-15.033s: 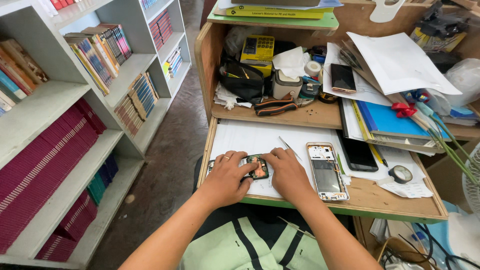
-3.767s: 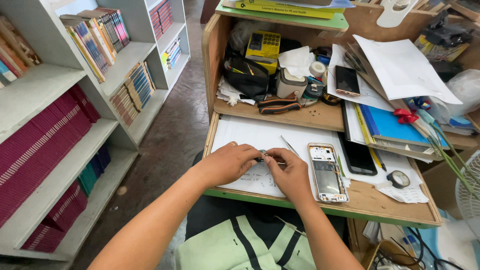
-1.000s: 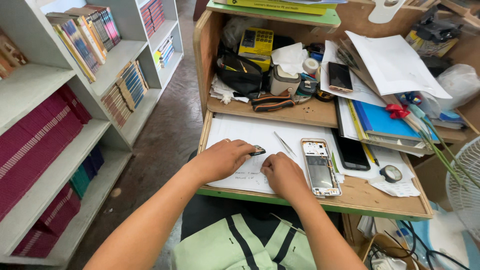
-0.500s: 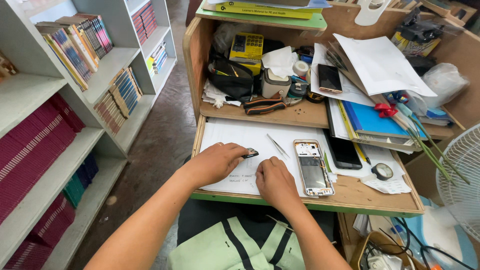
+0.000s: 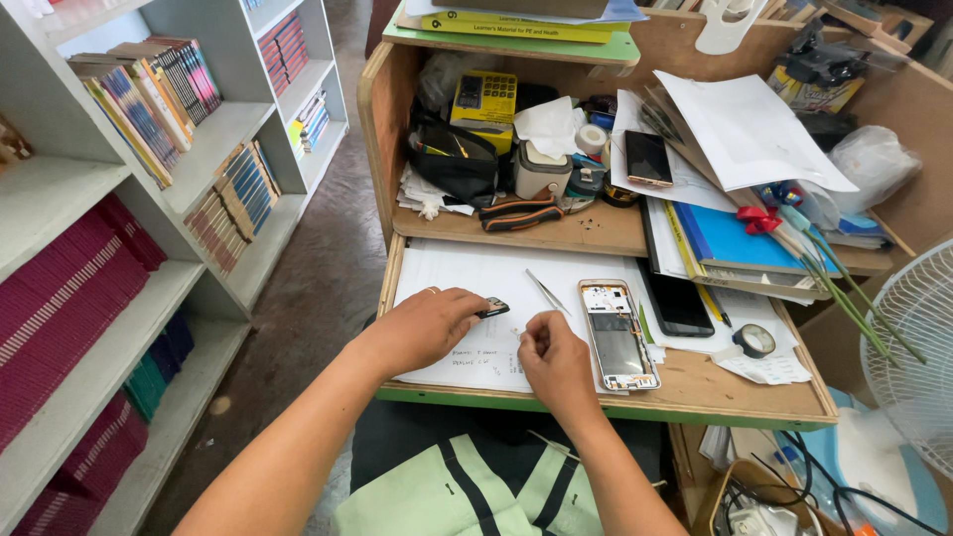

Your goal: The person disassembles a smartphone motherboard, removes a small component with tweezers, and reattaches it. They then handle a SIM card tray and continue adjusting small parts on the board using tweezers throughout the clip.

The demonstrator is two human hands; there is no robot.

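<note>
My left hand (image 5: 425, 328) rests on a white paper sheet (image 5: 476, 273) and pinches a small dark phone part (image 5: 493, 308) between thumb and fingers. My right hand (image 5: 556, 362) lies just right of it, fingers curled shut, thumb and forefinger pressed together; nothing shows between them. Metal tweezers (image 5: 547, 294) lie on the paper just beyond my right hand. An opened phone body (image 5: 618, 335) with its insides showing lies to the right of my right hand, untouched.
A black phone (image 5: 675, 298) and a tape roll (image 5: 754, 340) lie further right on the wooden desk (image 5: 695, 397). The upper shelf holds pliers (image 5: 521, 213), a black pouch (image 5: 457, 164), another phone (image 5: 649, 159), papers. Bookshelves stand left; a fan (image 5: 908, 347) stands right.
My right hand has drawn back from the small part towards me and curled shut. My left hand keeps hold of the part at the same spot on the paper.
</note>
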